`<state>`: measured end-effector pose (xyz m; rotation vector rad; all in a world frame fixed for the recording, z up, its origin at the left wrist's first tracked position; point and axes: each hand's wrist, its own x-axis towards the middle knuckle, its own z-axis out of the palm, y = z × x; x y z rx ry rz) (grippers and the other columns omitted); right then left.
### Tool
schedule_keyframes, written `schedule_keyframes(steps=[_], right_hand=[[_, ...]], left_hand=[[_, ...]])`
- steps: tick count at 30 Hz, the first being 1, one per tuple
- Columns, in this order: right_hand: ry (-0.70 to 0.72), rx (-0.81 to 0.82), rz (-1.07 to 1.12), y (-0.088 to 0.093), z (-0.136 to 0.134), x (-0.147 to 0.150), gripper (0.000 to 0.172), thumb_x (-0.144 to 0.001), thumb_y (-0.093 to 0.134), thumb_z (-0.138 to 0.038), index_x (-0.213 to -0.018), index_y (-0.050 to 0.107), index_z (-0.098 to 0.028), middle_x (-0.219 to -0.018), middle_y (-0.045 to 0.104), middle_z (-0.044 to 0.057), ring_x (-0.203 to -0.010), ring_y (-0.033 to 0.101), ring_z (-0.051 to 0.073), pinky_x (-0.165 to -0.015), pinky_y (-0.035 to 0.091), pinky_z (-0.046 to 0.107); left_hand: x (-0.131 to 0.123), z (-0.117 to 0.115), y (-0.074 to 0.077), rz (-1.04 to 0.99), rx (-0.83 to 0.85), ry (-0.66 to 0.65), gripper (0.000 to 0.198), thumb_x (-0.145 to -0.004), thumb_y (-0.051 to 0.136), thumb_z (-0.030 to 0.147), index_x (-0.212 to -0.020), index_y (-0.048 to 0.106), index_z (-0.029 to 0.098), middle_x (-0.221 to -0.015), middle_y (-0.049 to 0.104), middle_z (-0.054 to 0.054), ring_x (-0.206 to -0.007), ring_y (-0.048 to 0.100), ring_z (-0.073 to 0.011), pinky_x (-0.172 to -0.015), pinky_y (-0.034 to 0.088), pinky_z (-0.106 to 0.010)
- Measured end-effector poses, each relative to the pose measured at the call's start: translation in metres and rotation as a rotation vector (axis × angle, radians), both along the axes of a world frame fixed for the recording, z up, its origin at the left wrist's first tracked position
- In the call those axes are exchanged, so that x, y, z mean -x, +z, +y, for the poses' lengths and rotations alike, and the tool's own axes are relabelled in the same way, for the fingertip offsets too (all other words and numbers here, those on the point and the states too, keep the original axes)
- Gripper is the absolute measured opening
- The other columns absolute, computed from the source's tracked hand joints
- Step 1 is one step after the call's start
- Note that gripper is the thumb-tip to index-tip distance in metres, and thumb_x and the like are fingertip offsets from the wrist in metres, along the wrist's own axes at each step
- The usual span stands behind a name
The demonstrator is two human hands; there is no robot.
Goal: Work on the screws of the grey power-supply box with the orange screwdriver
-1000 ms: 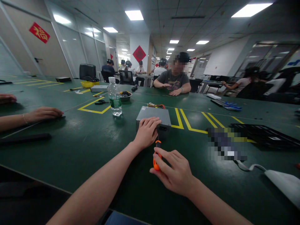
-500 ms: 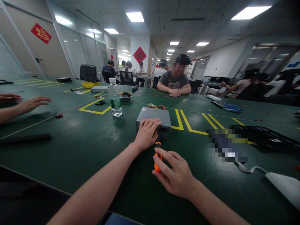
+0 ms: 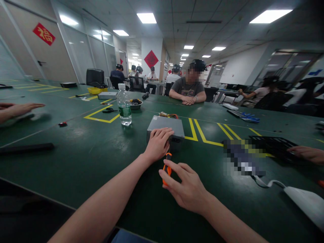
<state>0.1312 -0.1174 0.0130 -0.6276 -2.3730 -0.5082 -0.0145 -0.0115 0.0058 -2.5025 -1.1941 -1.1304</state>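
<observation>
A grey computer power supply [image 3: 165, 123] lies on the green table in front of me, with a bundle of coloured wires [image 3: 167, 115] at its far side. My left hand [image 3: 159, 141] is laid over its near edge, fingers across the top, gripping it; the thumb is mostly hidden. In my right hand [image 3: 186, 184] is a screwdriver [image 3: 167, 168] with an orange and black handle, held between thumb and fingers. It points at the near face of the power supply. Its tip is hard to make out beneath my left hand.
A water bottle [image 3: 125, 106] stands left of the power supply, near a metal bowl [image 3: 136, 104]. A black bar [image 3: 27, 148] lies at left. On the right are a blurred-out device [image 3: 243, 158], a white object [image 3: 305, 202] and a black frame [image 3: 275, 148] touched by another person's hand [image 3: 310, 153].
My right hand and the screwdriver handle have shifted slightly left, and the fingers have changed position on it. My left hand stays put. Another person's hand has appeared at the right.
</observation>
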Motion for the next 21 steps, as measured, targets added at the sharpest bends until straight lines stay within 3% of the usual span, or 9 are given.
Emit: schedule_keyframes(steps=[3, 7, 12, 15, 18, 21], right_hand=[[0.027, -0.060, 0.104, -0.003, 0.002, -0.003, 0.018, -0.082, 0.052, -0.020, -0.099, 0.048, -0.015, -0.109, 0.058, 0.020, -0.084, 0.061, 0.020, -0.064, 0.050, 0.032], [0.033, 0.003, 0.188, -0.007, 0.001, -0.009, 0.021, -0.082, 0.052, -0.020, -0.100, 0.043, -0.015, -0.106, 0.060, 0.018, -0.088, 0.061, 0.019, -0.068, 0.051, 0.032], [0.020, 0.041, -0.006, -0.003, -0.003, -0.006, 0.031, -0.086, 0.044, -0.026, -0.113, 0.045, -0.011, -0.110, 0.057, 0.021, -0.098, 0.058, 0.023, -0.074, 0.051, 0.034], [-0.008, -0.017, -0.046, -0.002, -0.002, 0.001, 0.027, -0.086, 0.045, -0.024, -0.111, 0.050, -0.013, -0.108, 0.059, 0.019, -0.095, 0.059, 0.023, -0.070, 0.051, 0.033], [-0.013, -0.067, 0.070, -0.004, 0.000, 0.002, 0.020, -0.084, 0.051, -0.026, -0.099, 0.050, -0.014, -0.105, 0.061, 0.019, -0.084, 0.062, 0.020, -0.065, 0.051, 0.032], [-0.022, -0.024, 0.207, -0.009, 0.000, -0.003, 0.018, -0.082, 0.053, -0.022, -0.096, 0.045, -0.015, -0.102, 0.061, 0.018, -0.086, 0.061, 0.020, -0.068, 0.052, 0.033]], left_hand=[[-0.001, 0.000, 0.000, 0.000, -0.006, 0.007, 0.038, -0.081, 0.045, 0.014, -0.118, 0.048, 0.023, -0.127, 0.051, -0.002, -0.120, 0.040, -0.0173, -0.100, 0.025, -0.035], [-0.001, -0.001, 0.001, 0.003, -0.007, 0.014, 0.038, -0.081, 0.045, 0.014, -0.117, 0.049, 0.023, -0.127, 0.052, -0.002, -0.120, 0.041, -0.0171, -0.100, 0.026, -0.035], [-0.001, -0.001, 0.001, 0.002, -0.017, 0.011, 0.036, -0.082, 0.045, 0.015, -0.117, 0.048, 0.023, -0.127, 0.052, -0.001, -0.120, 0.041, -0.0167, -0.100, 0.026, -0.035], [-0.001, -0.001, 0.001, 0.012, -0.018, 0.011, 0.036, -0.082, 0.045, 0.015, -0.118, 0.048, 0.023, -0.127, 0.051, -0.001, -0.121, 0.040, -0.0166, -0.100, 0.026, -0.035], [-0.001, -0.001, 0.000, 0.012, -0.016, 0.020, 0.036, -0.082, 0.045, 0.016, -0.118, 0.048, 0.023, -0.128, 0.051, -0.001, -0.121, 0.040, -0.0170, -0.100, 0.026, -0.035], [-0.001, 0.000, -0.001, 0.009, -0.013, 0.024, 0.036, -0.082, 0.045, 0.016, -0.118, 0.048, 0.024, -0.127, 0.051, -0.001, -0.121, 0.040, -0.0172, -0.100, 0.026, -0.035]])
